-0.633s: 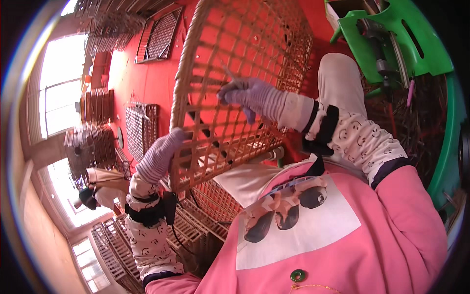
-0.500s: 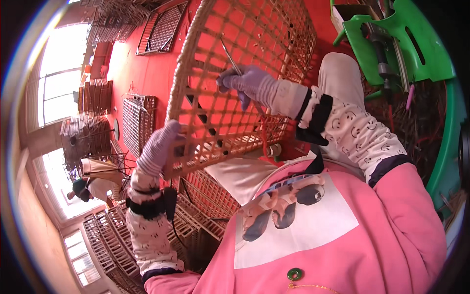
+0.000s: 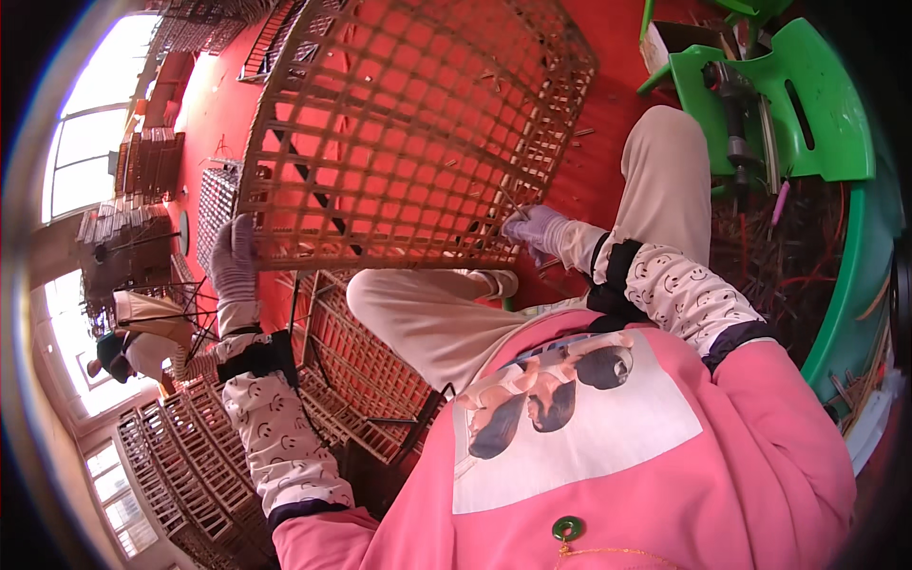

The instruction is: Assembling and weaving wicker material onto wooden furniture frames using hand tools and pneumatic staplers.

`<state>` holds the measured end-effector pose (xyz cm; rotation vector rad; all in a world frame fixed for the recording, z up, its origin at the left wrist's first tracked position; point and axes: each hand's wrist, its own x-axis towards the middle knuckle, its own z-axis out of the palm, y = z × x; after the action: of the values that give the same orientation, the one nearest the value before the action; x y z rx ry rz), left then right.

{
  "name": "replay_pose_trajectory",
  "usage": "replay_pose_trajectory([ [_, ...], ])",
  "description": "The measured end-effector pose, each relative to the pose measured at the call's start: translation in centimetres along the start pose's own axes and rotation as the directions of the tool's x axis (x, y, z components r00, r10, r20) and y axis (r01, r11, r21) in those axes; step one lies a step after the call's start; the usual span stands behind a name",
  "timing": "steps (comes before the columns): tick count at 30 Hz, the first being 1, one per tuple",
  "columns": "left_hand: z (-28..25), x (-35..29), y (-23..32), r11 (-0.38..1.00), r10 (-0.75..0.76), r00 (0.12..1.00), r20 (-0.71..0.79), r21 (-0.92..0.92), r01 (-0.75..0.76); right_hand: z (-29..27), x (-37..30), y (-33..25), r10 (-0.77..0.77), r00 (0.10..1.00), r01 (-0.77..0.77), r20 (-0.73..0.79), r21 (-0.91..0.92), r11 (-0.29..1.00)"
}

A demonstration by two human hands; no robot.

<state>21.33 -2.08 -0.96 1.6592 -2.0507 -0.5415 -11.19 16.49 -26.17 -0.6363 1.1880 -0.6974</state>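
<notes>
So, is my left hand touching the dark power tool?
No, your left hand is at a corner of the woven frame, while the dark power tool lies on the green chair.

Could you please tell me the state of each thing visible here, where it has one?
woven lattice panel: tilted, edge toward the person
left hand: gloved, against panel's near left corner
right hand: gloved, fingers curled around a thin tool
power drill: lying on green plastic chair, unheld
pink pen-like stick: unheld, cap unclear
cardboard box: open
</notes>
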Motion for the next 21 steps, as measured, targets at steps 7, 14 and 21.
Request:
replay_pose_trajectory([
  [7, -0.4, 1.8, -5.5, 0.972, -0.237, 0.971, -0.045, -0.017, 0.236, -1.1, 3.6, 3.4, -0.067, 0.997, 0.078, 0.039, -0.446, 0.892],
  [14, 0.6, 0.4, -8.7, 0.835, -0.518, 0.854, -0.048, 0.189, 0.517, -0.1, -0.9, -2.1, -0.154, 0.988, 0.096, 0.031, -0.896, 0.434],
  [21, 0.7, 0.7, -11.2, 0.701, -0.711, 0.703, -0.009, 0.080, 0.709, -0.5, -6.3, -7.2, -0.115, 0.991, -0.038, -0.063, -0.978, 0.206],
])
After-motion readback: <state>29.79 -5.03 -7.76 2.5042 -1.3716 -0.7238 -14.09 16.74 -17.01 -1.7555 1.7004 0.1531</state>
